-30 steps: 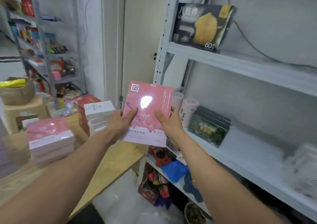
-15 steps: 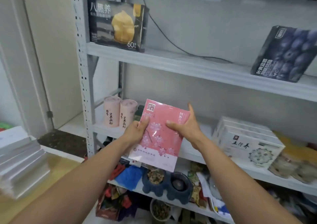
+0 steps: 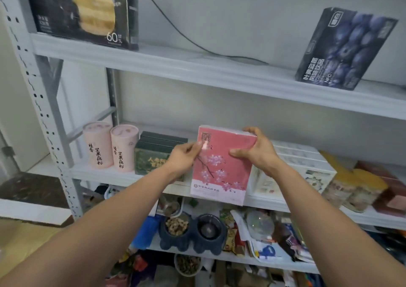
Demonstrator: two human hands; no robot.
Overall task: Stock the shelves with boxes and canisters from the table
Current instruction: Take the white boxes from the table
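Note:
A pink box (image 3: 222, 168) with white blossom print stands upright at the front edge of the middle shelf (image 3: 123, 176), between a dark green box (image 3: 153, 155) and a stack of white boxes (image 3: 301, 161). My right hand (image 3: 257, 150) grips its upper right corner, fingers over the top and thumb on the front. My left hand (image 3: 184, 157) pinches its left edge near the top. Two pink canisters (image 3: 112, 147) stand at the shelf's left end.
The upper shelf (image 3: 197, 67) carries a black box with a yellow cake picture (image 3: 83, 12) at the left and a dark blueberry box (image 3: 342, 49) leaning at the right. Yellow-lidded jars (image 3: 351, 187) sit to the right. A cluttered lower shelf (image 3: 219, 231) holds bowls and packets.
I turned from the table to the shelves and carried the pink box forward and up. It went from tilted in mid-air to upright at the middle shelf's edge.

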